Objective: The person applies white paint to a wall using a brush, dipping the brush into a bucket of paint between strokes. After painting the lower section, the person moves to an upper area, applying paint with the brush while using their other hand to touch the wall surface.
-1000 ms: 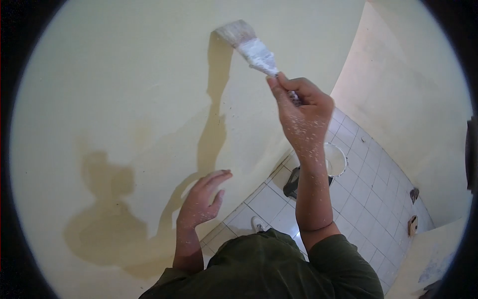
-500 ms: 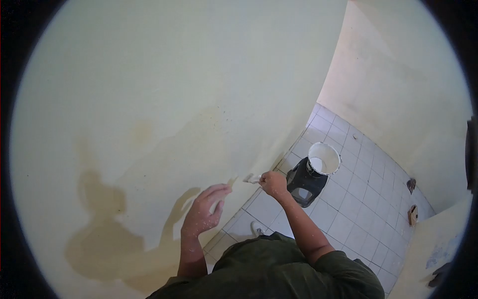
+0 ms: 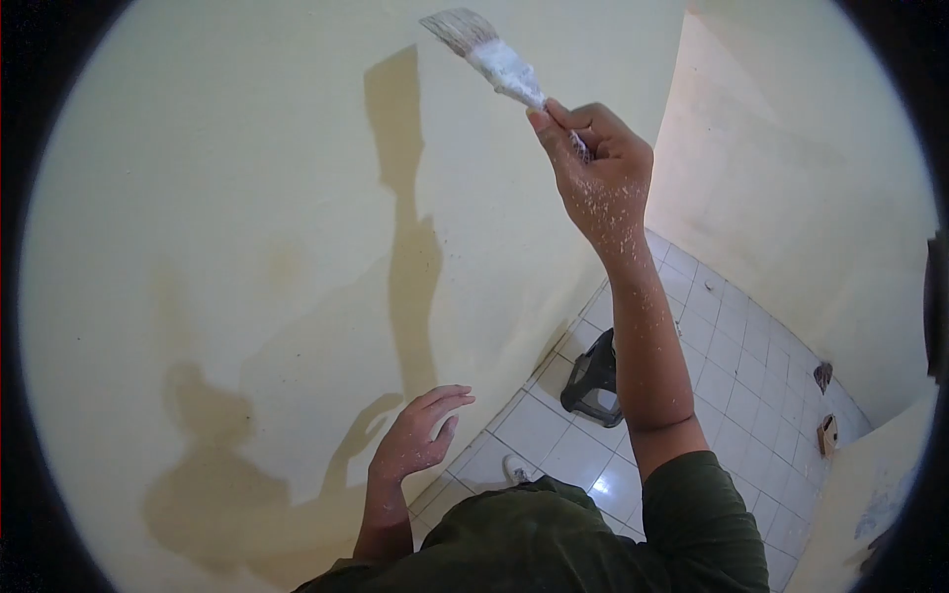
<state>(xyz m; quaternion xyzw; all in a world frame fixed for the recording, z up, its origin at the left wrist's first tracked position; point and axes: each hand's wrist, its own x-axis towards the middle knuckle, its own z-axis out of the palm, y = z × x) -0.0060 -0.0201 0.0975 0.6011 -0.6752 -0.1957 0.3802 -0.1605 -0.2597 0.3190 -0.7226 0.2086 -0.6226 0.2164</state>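
Note:
My right hand is raised high and grips a paintbrush by its handle. White paint coats the brush's ferrule, and its bristles point up and to the left, in front of the pale yellow wall. Specks of white paint dot the back of that hand and the forearm. Lower down, my left hand hangs beside the wall with fingers extended and thumb apart, holding nothing. Shadows of the brush, arm and head fall on the wall.
A black stool stands on the white tiled floor, partly hidden behind my right forearm. Along the far wall lie a dark crumpled item and a small brown box-like item. A shoe shows below me.
My right hand has swung up from low by the wall, lifting the paintbrush. The forearm now covers the white bucket on the stool. My left hand has dropped slightly.

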